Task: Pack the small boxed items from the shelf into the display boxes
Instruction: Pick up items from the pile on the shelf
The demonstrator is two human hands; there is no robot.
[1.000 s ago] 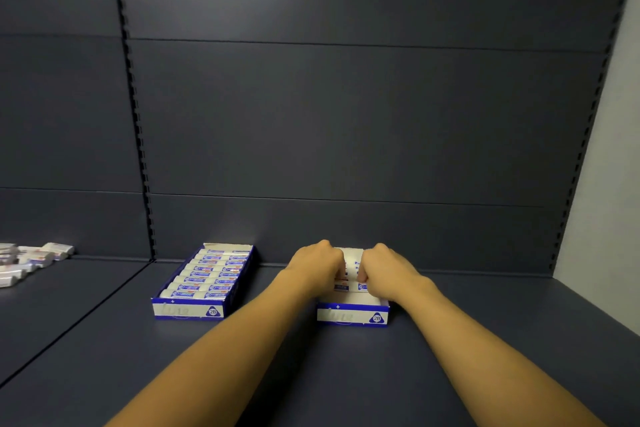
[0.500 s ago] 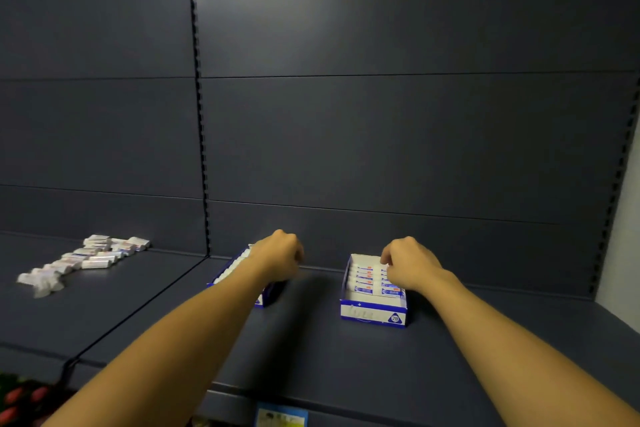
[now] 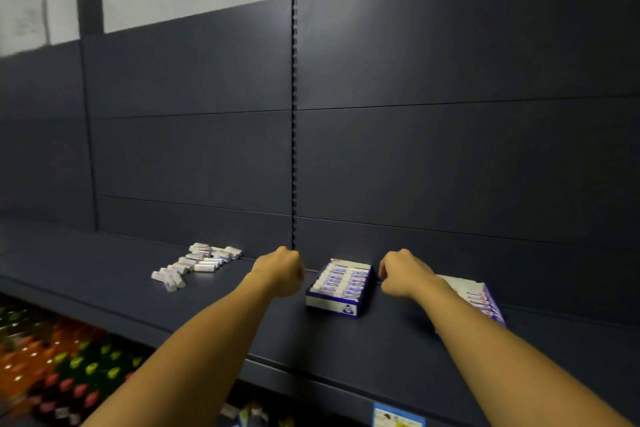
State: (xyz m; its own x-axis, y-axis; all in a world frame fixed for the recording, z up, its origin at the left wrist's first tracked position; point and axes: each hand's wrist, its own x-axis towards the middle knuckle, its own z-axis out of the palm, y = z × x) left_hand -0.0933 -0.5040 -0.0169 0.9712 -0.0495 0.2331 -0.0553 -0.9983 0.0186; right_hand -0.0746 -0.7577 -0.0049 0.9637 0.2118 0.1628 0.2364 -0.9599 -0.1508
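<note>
**Both hands above the shelf, fists curled, nothing held**

Head view, looking forward and down along a dark shelf (image 3: 104, 274) with a dark back panel.

Left hand (image 3: 278, 272): raised over the shelf, just left of the full display box. Fingers are curled into a loose fist; no item is visible in them.

Right hand (image 3: 403, 274): raised just right of the same box, near its far right corner. Fingers curled in; the back of the hand faces the camera, so the fingertips are hidden. Nothing shows in the grip, and I cannot tell whether it touches the box.

Full display box (image 3: 339, 286): blue and white, standing flat on the shelf between the two hands. It is filled with a row of small boxed items lying side by side.

Second display box (image 3: 479, 298): further right on the shelf, partly hidden behind the right forearm. It holds several items along its visible side; how full it is cannot be told.

Loose small boxed items (image 3: 199, 262): a scattered group of white packs on the shelf, left of the left hand and well apart from both boxes.

Below the shelf edge, lower left: blurred colourful bottles (image 3: 62, 367). A price label (image 3: 398, 417) sits on the shelf's front edge.
</note>
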